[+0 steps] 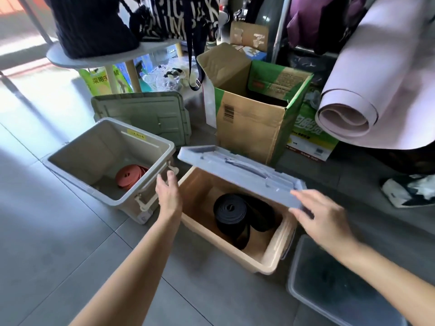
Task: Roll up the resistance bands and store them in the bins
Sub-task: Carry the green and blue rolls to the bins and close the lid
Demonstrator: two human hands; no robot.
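Storing looks done, closing step I reckon: black band [231, 212] rolled, inside tan bin [266, 263]. Lid [235, 165] tilted over its far rim. Right hand [324, 220] flat-fingered on lid's near corner; left hand [168, 194] empty, fingers straight, at bin's left rim. Next: seat lid square, press down.

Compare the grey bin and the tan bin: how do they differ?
Colour: the grey bin is pale grey; the tan bin is light brown. Contents: the grey bin holds an orange rolled band; the tan bin holds black rolled bands. Cover: the grey bin stands uncovered; a blue-grey lid lies tilted over the tan bin's far side, touched by the right hand. Both are plastic bins on the floor.
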